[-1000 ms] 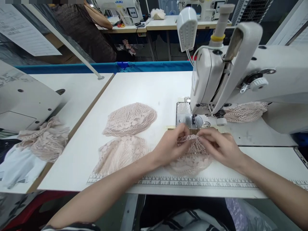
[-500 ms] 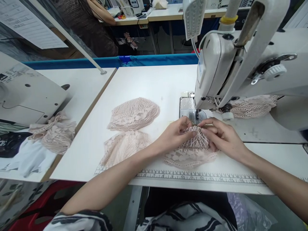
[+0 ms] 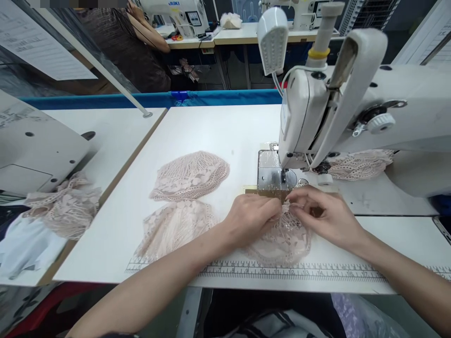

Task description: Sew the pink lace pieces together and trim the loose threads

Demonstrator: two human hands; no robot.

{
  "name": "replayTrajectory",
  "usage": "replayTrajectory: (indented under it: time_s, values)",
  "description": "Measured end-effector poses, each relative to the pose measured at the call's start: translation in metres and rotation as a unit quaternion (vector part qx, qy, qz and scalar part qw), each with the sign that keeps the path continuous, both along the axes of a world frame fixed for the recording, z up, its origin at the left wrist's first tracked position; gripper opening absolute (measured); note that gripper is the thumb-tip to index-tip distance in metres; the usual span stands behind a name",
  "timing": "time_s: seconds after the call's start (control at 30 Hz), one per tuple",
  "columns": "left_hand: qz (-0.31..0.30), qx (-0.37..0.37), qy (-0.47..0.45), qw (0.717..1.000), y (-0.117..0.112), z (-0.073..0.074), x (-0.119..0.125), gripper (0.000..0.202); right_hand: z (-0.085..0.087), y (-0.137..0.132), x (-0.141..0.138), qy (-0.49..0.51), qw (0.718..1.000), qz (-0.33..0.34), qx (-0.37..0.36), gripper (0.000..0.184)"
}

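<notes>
A pale pink lace piece (image 3: 285, 237) lies on the white table just in front of the sewing machine's needle plate (image 3: 269, 176). My left hand (image 3: 252, 218) pinches its upper edge from the left, fingers closed. From the right, my right hand (image 3: 322, 213) pinches the same edge, so the fingertips of both meet near the middle. The lace bunches between them, a short way before the presser foot (image 3: 283, 176).
Two more pink lace pieces (image 3: 190, 176) lie to the left on the table. Another lace piece (image 3: 359, 164) sits under the white sewing machine (image 3: 352, 103). A printed ruler (image 3: 299, 270) runs along the front edge. A lace heap (image 3: 63, 209) rests on the neighbouring table; a seated person (image 3: 130, 42) works behind.
Both hands have pulled the lace a little toward me and gathered its top edge tighter between the fingertips. The camera view shifted up and back.
</notes>
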State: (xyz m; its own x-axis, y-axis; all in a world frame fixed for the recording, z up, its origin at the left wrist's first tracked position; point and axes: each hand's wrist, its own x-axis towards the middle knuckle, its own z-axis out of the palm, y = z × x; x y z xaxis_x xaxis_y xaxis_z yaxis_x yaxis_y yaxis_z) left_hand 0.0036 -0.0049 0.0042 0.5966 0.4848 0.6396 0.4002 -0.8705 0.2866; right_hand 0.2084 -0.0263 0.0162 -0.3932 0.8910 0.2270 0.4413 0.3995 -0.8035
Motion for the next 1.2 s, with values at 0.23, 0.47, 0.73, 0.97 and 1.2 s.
replayTrajectory:
  time_s: [0.23,0.47,0.73,0.97,1.2]
  values:
    - [0.0,0.066,-0.001,0.998,0.002,0.003,0.0,0.03,-0.007,-0.003,0.002,-0.009,0.997,0.034,0.071,0.021]
    - [-0.004,0.067,0.01,0.998,0.001,0.004,-0.001,0.03,-0.005,-0.003,0.002,-0.014,0.993,0.055,0.102,0.016]
    - [-0.021,0.071,0.01,0.997,0.0,0.007,-0.001,0.03,-0.007,-0.002,0.002,-0.034,0.988,0.08,0.125,0.018]
    - [-0.027,0.051,-0.015,0.998,0.0,0.002,-0.004,0.02,-0.004,0.0,0.006,-0.073,0.948,0.03,0.309,0.021]
    - [-0.014,0.009,-0.007,1.0,-0.006,0.001,-0.001,0.032,0.007,-0.005,0.011,-0.196,0.808,0.127,0.541,0.02]
